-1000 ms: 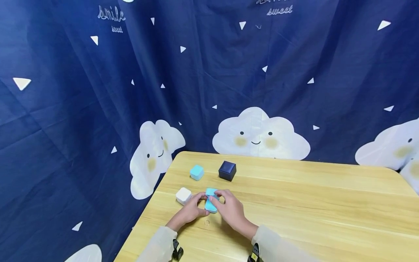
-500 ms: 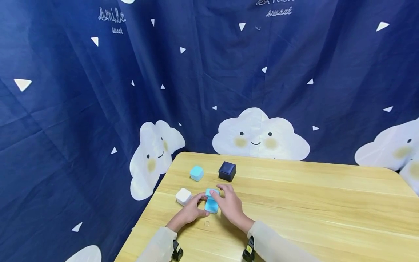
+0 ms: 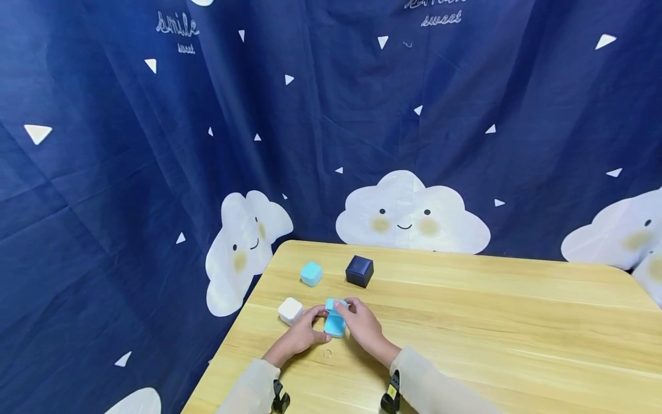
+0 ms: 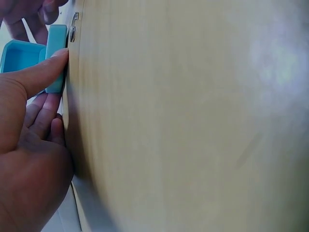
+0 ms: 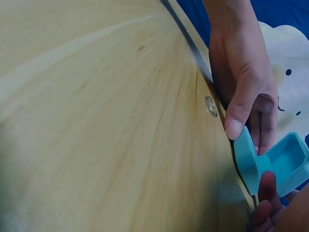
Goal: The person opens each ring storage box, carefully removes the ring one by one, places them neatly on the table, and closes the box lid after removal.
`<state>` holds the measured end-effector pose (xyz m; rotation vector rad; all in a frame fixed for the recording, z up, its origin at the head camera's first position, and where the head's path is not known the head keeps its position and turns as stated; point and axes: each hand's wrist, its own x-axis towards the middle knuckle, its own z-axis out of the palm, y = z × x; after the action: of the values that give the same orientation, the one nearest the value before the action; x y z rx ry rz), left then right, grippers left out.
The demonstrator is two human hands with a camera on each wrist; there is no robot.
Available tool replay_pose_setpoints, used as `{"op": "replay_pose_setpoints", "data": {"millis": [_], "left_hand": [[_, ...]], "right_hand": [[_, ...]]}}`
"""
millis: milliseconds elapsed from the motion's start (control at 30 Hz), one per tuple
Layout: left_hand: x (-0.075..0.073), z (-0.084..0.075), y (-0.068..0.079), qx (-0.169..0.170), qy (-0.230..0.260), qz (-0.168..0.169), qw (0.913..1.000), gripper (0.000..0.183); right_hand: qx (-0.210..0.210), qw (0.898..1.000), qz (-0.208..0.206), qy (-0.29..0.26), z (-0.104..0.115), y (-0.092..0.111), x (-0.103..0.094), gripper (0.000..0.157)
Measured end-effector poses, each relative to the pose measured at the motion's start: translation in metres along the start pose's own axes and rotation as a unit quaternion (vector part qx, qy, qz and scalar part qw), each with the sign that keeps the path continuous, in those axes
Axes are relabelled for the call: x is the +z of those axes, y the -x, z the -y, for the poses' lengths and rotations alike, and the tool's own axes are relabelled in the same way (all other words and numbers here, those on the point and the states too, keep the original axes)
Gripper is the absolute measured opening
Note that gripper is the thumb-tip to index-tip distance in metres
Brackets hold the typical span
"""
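Observation:
A small turquoise ring box (image 3: 334, 326) sits on the table with its lid (image 3: 333, 305) raised and its hollow inside showing. My left hand (image 3: 304, 334) grips the lower half from the left, the thumb at the near edge and the fingers at the side. From the right, my right hand (image 3: 363, 325) holds the lid, with thumb and forefinger at its edge. In the left wrist view, the left thumb (image 4: 41, 75) presses along the base. On the bare wood just in front of the box lies a ring (image 5: 211, 106).
A white box (image 3: 291, 310) stands just left of my left hand. Farther back are a shut turquoise box (image 3: 311, 274) and a dark blue box (image 3: 359, 271). Wooden tabletop (image 3: 491, 322) extends to the right, and a blue curtain (image 3: 331, 115) hangs behind it.
The ring box's lid has swung up and back, uncovering the inside. My right hand's forefinger lifted off and came back to the lid. My left hand stayed put.

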<state>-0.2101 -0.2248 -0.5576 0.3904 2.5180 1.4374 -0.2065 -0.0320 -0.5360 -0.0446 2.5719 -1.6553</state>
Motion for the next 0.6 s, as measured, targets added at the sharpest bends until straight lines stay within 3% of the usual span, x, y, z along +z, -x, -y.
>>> {"op": "replay_pose_setpoints", "data": {"millis": [600], "left_hand": [[-0.0002, 0.0068, -0.0041, 0.000, -0.024, -0.001, 0.9997, 0.068]], "right_hand": [[-0.005, 0.999, -0.015, -0.037, -0.0093, 0.0007, 0.0070, 0.060]]}}
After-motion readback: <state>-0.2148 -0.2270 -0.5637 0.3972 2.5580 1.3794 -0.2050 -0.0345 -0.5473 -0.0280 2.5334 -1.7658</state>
